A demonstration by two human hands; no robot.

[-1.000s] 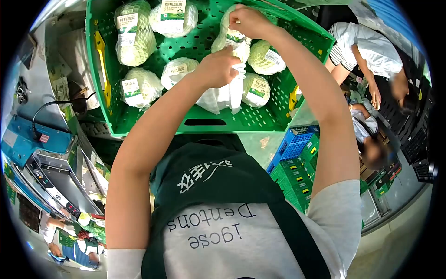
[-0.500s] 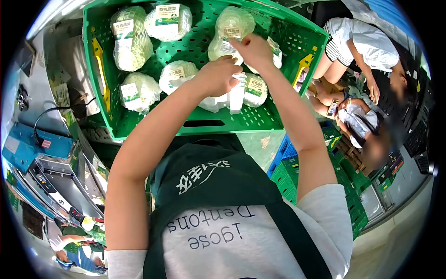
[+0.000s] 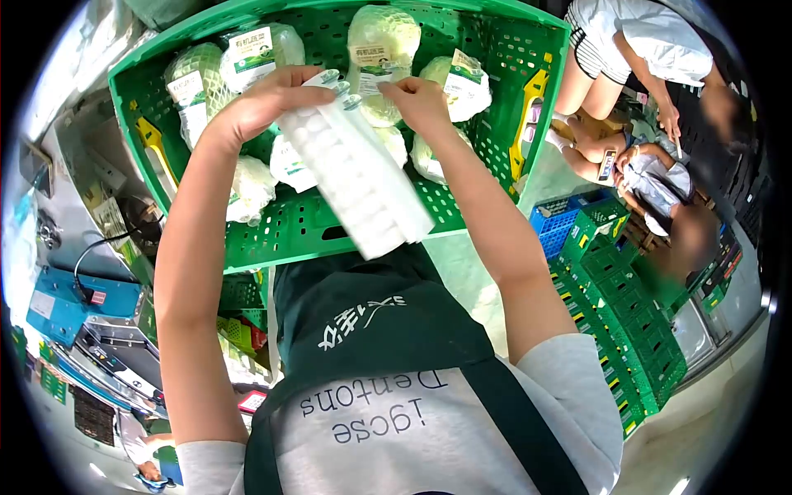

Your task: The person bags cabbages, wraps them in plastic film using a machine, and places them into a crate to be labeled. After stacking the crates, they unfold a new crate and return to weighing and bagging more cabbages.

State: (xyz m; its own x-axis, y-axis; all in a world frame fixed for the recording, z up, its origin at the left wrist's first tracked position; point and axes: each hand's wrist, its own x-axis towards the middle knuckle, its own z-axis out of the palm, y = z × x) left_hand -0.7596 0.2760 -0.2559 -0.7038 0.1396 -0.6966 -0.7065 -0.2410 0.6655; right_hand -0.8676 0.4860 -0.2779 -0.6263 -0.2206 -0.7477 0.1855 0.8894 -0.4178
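Observation:
My left hand [image 3: 268, 103] grips the upper end of a long white strip of stickers [image 3: 355, 173]. Small green-and-white stickers show at that end, and the strip hangs towards me over the crate's near wall. My right hand [image 3: 417, 103] has thumb and finger pinched beside a plastic-wrapped vegetable [image 3: 384, 33] with a label on it; whatever they hold is too small to make out. Around my hands lie several wrapped vegetables, among them a net-covered one [image 3: 206, 70] at left and a labelled white bundle [image 3: 462, 82] at right. The strip and my left hand hide some.
The vegetables lie in a green plastic crate [image 3: 280, 247] with yellow side handles [image 3: 528, 124]. Stacked green crates [image 3: 615, 280] and a blue crate [image 3: 553, 223] stand at right. Two people [image 3: 652, 49] are beyond them. A blue device [image 3: 82, 305] with a cable is at left.
The sticker strip has come up and unfolded over the crate's near side in my left hand, which moved left. My right hand moved slightly left and down. The view has shifted.

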